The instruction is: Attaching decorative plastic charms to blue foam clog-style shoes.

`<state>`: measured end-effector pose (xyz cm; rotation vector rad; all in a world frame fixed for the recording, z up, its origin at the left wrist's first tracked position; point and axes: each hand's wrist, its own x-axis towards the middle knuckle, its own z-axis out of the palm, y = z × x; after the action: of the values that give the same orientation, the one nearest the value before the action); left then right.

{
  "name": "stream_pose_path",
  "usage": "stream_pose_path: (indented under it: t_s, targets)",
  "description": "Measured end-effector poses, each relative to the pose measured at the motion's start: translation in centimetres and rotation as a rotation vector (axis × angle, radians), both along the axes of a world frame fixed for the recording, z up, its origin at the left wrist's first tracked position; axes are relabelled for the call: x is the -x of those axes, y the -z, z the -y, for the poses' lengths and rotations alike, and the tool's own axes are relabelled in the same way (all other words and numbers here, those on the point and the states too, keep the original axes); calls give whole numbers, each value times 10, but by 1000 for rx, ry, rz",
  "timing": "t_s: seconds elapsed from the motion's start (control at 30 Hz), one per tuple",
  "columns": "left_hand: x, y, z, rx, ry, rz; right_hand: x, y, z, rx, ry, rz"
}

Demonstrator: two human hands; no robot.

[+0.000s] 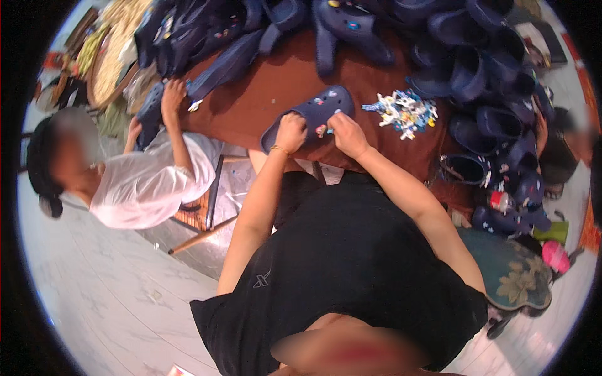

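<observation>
A dark blue clog (318, 108) lies across the near part of the brown cloth, its toe pointing to the far right. My left hand (292, 131) is closed on the clog near its heel opening. At the clog's near side, my right hand (348, 135) has its fingers pinched together against the toe part. A small light-blue bit shows at those fingertips, too small to name surely. Several small decorative charms (320, 130) sit on the clog's upper. To the right of my right hand lies a loose pile of white, blue and yellow charms (404, 114).
Dark blue clogs (467, 75) are heaped along the far and right edges of the brown-covered table (244, 94). At the left, a person in white (157, 175) handles another clog (149, 116). A cushioned stool (508, 269) stands at the right; another person is partly visible beyond the clogs.
</observation>
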<state>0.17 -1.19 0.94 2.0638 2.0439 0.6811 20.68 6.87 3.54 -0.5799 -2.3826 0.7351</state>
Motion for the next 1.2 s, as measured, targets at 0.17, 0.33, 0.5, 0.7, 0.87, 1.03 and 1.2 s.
stream_pose_path:
  t_s: [0.17, 0.33, 0.5, 0.7, 0.87, 1.03, 1.2]
  targets:
    - [0, 2, -2, -34, -109, -19, -50, 3, 11, 12, -55, 102]
    - [-2, 10, -4, -50, -159, -20, -101, 1, -27, 189, 493, -30]
    - [-10, 12, -2, -66, -180, -34, -142, -3, -87, 112, 822, 83]
    - [-57, 9, 2, -14, -365, -195, -116, 11, -82, -50, 667, 181]
    - [-69, 3, 6, -28, -397, -12, -79, 7, -65, -60, 636, 486]
    - [-68, 1, 7, -66, -384, 72, -71, 3, -72, -35, 673, 599]
    - [-70, -3, 9, -43, -387, 98, -74, 5, -75, -112, 620, 625]
